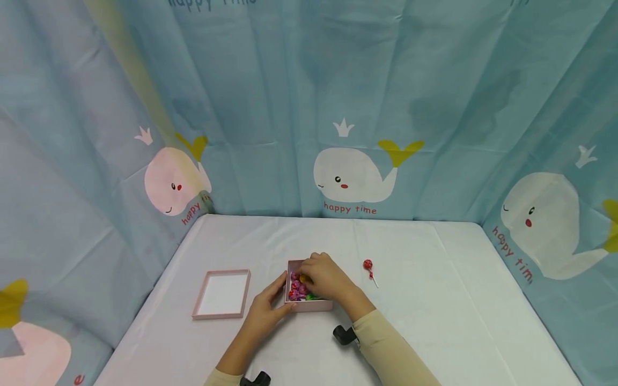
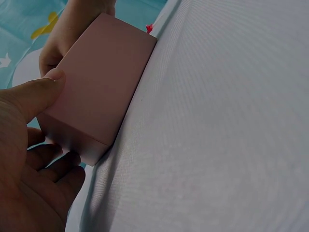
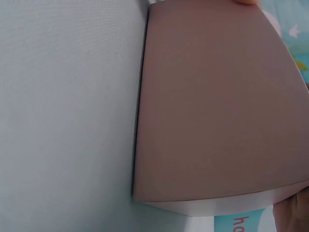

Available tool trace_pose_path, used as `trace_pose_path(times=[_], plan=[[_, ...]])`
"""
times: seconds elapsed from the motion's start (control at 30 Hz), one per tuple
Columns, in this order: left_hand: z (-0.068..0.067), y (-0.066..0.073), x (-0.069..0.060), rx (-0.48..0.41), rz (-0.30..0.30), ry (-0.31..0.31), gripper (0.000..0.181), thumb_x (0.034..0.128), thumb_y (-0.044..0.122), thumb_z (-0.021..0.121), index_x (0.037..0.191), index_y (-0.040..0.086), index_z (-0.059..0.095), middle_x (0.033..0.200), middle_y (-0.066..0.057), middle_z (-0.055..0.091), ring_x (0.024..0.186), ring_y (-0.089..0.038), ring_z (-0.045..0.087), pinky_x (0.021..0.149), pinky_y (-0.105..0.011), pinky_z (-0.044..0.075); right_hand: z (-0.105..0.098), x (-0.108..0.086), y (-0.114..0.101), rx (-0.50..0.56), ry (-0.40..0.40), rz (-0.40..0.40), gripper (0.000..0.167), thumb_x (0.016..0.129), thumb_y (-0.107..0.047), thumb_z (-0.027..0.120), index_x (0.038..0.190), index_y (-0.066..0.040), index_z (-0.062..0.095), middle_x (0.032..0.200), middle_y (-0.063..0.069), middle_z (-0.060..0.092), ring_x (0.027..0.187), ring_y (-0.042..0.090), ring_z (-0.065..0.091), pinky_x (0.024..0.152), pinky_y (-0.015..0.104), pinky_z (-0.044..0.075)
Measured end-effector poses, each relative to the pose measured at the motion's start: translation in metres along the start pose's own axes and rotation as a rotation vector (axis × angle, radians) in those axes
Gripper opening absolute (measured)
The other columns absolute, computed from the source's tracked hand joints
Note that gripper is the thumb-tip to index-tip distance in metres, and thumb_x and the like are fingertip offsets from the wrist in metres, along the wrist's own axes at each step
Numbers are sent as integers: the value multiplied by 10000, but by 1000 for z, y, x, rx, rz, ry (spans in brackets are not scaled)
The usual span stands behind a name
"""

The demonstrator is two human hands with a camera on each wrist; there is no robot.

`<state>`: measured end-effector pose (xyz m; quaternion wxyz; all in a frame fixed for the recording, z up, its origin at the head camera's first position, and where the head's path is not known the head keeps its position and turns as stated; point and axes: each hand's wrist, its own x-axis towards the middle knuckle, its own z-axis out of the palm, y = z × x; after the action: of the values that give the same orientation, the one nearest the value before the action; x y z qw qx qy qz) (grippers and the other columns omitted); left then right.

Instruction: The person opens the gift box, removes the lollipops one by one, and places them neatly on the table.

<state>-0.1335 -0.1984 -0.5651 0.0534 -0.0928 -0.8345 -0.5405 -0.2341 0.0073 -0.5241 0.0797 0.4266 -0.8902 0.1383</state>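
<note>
An uncovered pink box (image 1: 313, 306) stands on the table, holding several lollipops (image 1: 296, 290) in bright purple, red and green wrappers. My left hand (image 1: 263, 310) grips the box at its near left corner. In the left wrist view the thumb (image 2: 46, 92) lies on the box's front face, with the other fingers at its left side. Over the box's right side, my right hand (image 1: 324, 276) reaches in with bent fingers, beside a yellow-wrapped lollipop (image 1: 303, 279). Its fingertips are partly hidden, so whether they pinch a lollipop does not show.
To the left lies a pink-rimmed box lid (image 1: 195, 311), white inside up. A single red lollipop (image 1: 368, 264) with a white stick lies right of the box. A white cloth covers the table (image 1: 434, 321); blue whale-print curtains (image 1: 270, 134) hang behind and at both sides.
</note>
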Motion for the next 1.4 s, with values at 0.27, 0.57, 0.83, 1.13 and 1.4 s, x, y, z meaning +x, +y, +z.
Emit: trace_pose_path(times=[0.27, 0.57, 0.83, 1.13, 1.4], plan=[[0, 3, -1, -6, -8, -13, 880, 826, 344, 854, 1579, 207, 419, 1609, 8, 419, 1482, -215, 401, 1173, -187, 332, 2, -1, 0, -27, -5, 7, 121, 954, -253, 739, 1063, -229, 786, 1062, -127, 739, 942, 93, 561, 842, 272, 477], [1, 1, -1, 21, 3, 8, 867, 825, 326, 863, 1569, 191, 439, 1593, 1, 442, 1468, -240, 422, 1181, -290, 367, 0, -2, 3, 6, 124, 24, 139, 914, -322, 787, 1024, -242, 762, 991, -131, 717, 892, 91, 521, 796, 280, 466], [2, 1, -1, 14, 10, 12, 882, 817, 338, 860, 1573, 195, 429, 1598, -2, 441, 1467, -258, 429, 1183, -344, 377, -14, -7, 5, 93, 275, 116, 186, 888, -342, 819, 1041, -252, 763, 1028, -126, 741, 942, 90, 570, 880, 307, 501], [3, 2, 0, 8, -16, 14, 898, 809, 351, 865, 1574, 178, 428, 1603, 13, 430, 1476, -259, 414, 1188, -379, 371, -40, -31, 9, 268, 447, 125, 222, 842, -257, 870, 1032, -186, 780, 1029, -94, 762, 943, 108, 588, 837, 332, 530], [3, 2, 0, 10, -17, 21, 891, 807, 347, 871, 1570, 203, 435, 1603, 21, 430, 1481, -251, 407, 1190, -381, 366, -53, -57, 14, 328, 464, 174, 250, 830, -267, 882, 1052, -223, 776, 1049, -151, 727, 1012, 69, 570, 870, 331, 549]])
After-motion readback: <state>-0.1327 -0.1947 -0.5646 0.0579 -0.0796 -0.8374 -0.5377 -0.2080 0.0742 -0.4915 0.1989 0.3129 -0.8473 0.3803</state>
